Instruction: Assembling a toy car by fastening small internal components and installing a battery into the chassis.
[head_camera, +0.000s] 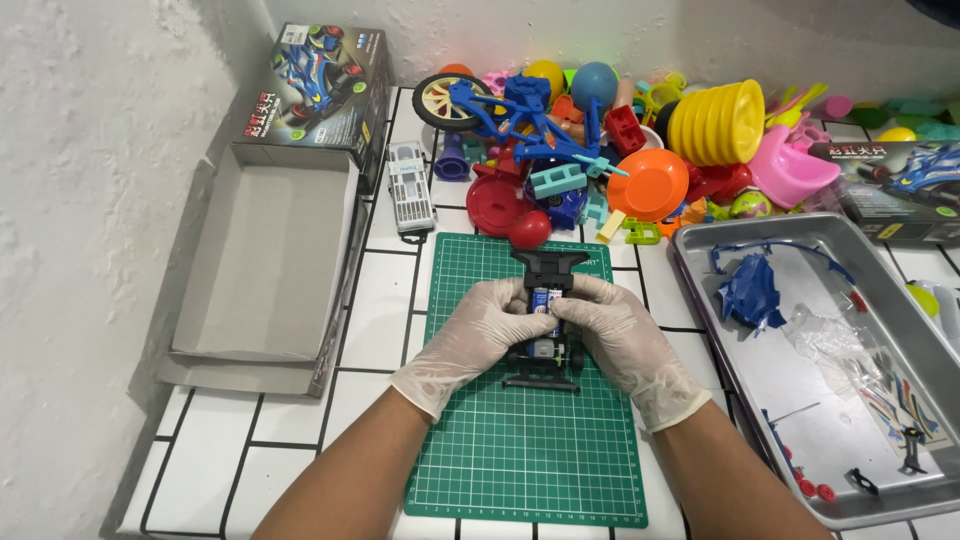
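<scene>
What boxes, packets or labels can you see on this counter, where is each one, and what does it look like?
Toy box lid: back left against the wall, upright, dark with a blue motorbike picture.
Open box tray: left of the green mat, plain grey cardboard inside.
Second toy box: back right behind the metal tray, dark with a blue race-car picture.
Clear plastic bag: in the metal tray, crumpled.
Sticker sheet: in the tray's right part, pale, multicoloured shapes.
</scene>
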